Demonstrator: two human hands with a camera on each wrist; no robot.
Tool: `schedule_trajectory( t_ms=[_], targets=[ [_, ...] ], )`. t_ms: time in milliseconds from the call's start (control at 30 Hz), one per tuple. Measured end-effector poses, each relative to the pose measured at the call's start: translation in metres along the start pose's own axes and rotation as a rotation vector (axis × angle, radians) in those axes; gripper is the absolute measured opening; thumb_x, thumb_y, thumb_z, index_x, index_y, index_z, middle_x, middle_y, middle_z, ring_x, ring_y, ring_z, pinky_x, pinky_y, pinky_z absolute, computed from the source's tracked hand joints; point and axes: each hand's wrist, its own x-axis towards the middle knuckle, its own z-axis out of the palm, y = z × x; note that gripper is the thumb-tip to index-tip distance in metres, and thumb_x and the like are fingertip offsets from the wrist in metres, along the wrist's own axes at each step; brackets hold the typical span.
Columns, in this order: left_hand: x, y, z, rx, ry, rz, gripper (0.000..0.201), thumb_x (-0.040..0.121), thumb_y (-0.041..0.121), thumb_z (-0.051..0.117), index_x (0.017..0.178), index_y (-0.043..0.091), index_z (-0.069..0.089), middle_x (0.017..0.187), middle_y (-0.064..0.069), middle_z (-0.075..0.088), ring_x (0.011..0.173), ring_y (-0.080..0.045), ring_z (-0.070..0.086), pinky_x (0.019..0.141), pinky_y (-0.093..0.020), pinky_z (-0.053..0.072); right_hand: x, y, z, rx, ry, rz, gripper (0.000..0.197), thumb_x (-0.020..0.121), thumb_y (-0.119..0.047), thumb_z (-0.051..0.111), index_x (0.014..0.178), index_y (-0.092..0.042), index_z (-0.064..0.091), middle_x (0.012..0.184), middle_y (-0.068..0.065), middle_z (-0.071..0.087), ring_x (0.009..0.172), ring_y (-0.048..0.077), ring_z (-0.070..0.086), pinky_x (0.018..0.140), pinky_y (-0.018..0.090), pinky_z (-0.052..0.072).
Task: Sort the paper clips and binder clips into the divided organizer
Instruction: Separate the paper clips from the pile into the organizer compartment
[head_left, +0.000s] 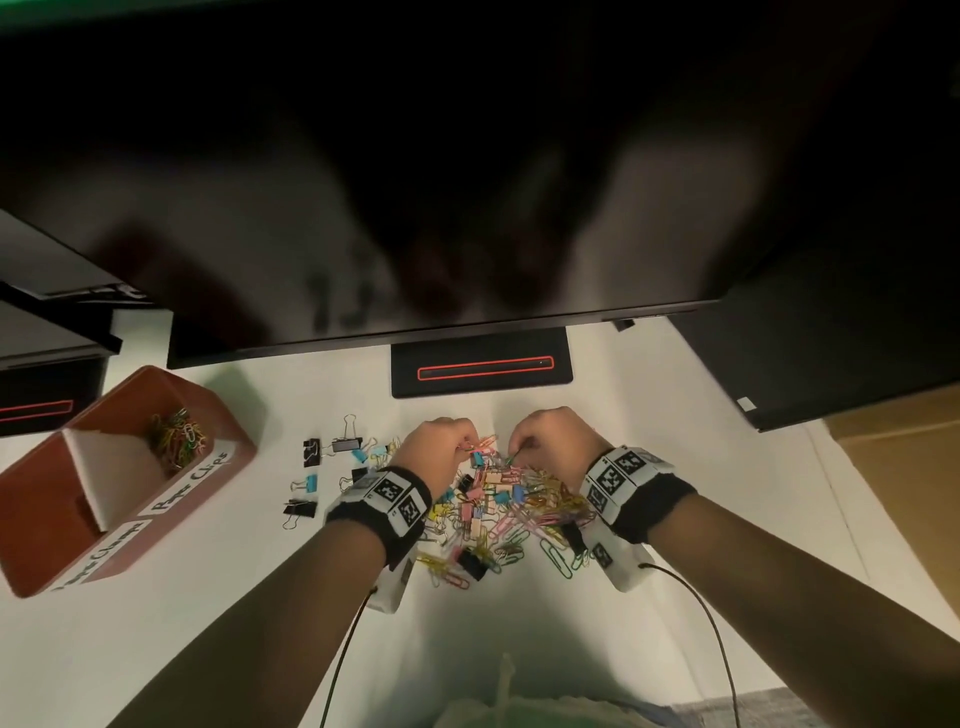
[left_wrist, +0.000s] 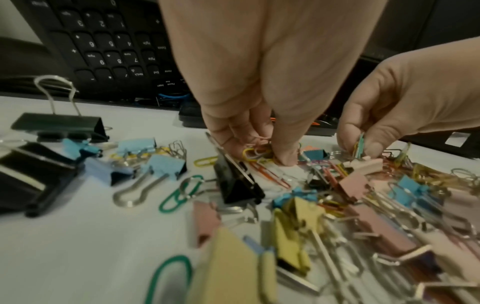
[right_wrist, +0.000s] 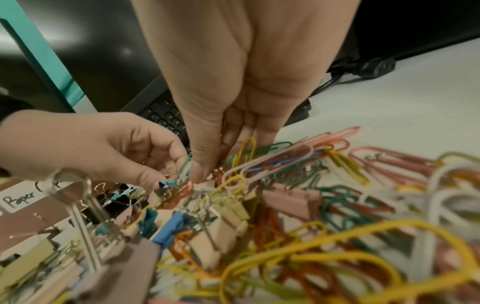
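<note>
A large dark monitor (head_left: 467, 182) hangs over the far part of the white desk (head_left: 208, 639), and its black stand base (head_left: 480, 366) with a red outline sits on the desk just behind the hands. Under the monitor, in the left wrist view, there is a black keyboard (left_wrist: 109, 45). At the left side of the desk stands the divided organizer (head_left: 31, 525), a red-brown box with a white divider; its far compartment, with the label "Paper Clips", contains a small heap of coloured paper clips (head_left: 177, 435), and the label of the near compartment is not readable. In the middle of the desk lies the mixed pile of clips (head_left: 511, 512), with paper clips and pastel binder clips tangled together. To the left of the pile, a few binder clips lie apart, among them a big black binder clip (left_wrist: 62, 123) with its silver handles up and a blue binder clip (head_left: 310, 483). Both hands are at the far edge of the pile, near each other. The left hand (head_left: 441, 447) has its fingers curled down and pinches some paper clips, a yellow paper clip (left_wrist: 253, 154) among them. The right hand (head_left: 550, 441) also has its fingers bent and pinches a few thin paper clips, a green paper clip (right_wrist: 185, 165) among them, between thumb and fingertips. Both wrists carry black bands with printed square markers.
</note>
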Motion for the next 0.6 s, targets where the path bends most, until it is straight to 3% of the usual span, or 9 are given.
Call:
schedule_trajectory(
  t_ms=[167, 300, 433, 533, 600],
  targets=[
    [-0.012, -0.001, -0.015, -0.126, 0.047, 0.002, 0.014, 0.088, 0.01, 0.057, 0.097, 0.017, 0.066, 0.088, -0.003, 0.065, 0.083, -0.02, 0.062, 0.071, -0.025, 0.048, -0.01, -0.008, -0.005, 0.017, 0.071, -0.023, 0.013, 0.084, -0.017, 0.065, 0.095, -0.016, 0.073, 0.098, 0.001, 0.069, 0.081, 0.008, 0.054, 0.081, 0.023, 0.048],
    [-0.039, -0.006, -0.047, -0.273, 0.131, -0.01, 0.01, 0.087, 0.014, 0.062, 0.094, 0.018, 0.067, 0.09, 0.004, 0.067, 0.083, -0.009, 0.061, 0.075, -0.017, 0.047, -0.017, -0.03, -0.011, 0.004, 0.153, -0.092, 0.012, 0.085, -0.017, 0.065, 0.095, -0.017, 0.072, 0.089, -0.006, 0.063, 0.078, 0.006, 0.052, 0.079, 0.021, 0.046],
    [-0.076, -0.031, -0.089, -0.381, 0.269, -0.054, 0.004, 0.084, 0.02, 0.066, 0.087, 0.023, 0.066, 0.079, 0.013, 0.065, 0.075, 0.006, 0.06, 0.068, -0.004, 0.044, -0.012, -0.075, -0.011, 0.018, 0.155, -0.196, 0.008, 0.083, -0.016, 0.067, 0.09, -0.016, 0.072, 0.086, -0.009, 0.058, 0.075, 0.006, 0.053, 0.074, 0.016, 0.04],
    [-0.105, -0.069, -0.12, -0.392, 0.372, -0.109, 0.006, 0.083, 0.026, 0.068, 0.081, 0.03, 0.064, 0.077, 0.015, 0.064, 0.076, 0.001, 0.06, 0.07, -0.012, 0.045, 0.001, -0.125, -0.005, 0.056, 0.159, -0.294, 0.006, 0.081, -0.015, 0.07, 0.086, -0.016, 0.072, 0.087, -0.005, 0.064, 0.077, 0.009, 0.058, 0.075, 0.016, 0.044],
    [-0.124, -0.099, -0.14, -0.434, 0.44, -0.157, 0.009, 0.082, 0.022, 0.07, 0.078, 0.028, 0.065, 0.075, 0.008, 0.066, 0.074, -0.01, 0.062, 0.069, -0.021, 0.05, 0.016, -0.165, 0.004, 0.074, 0.159, -0.36, 0.006, 0.079, -0.015, 0.072, 0.085, -0.015, 0.072, 0.086, -0.003, 0.066, 0.077, 0.011, 0.06, 0.076, 0.018, 0.046]
  ],
)
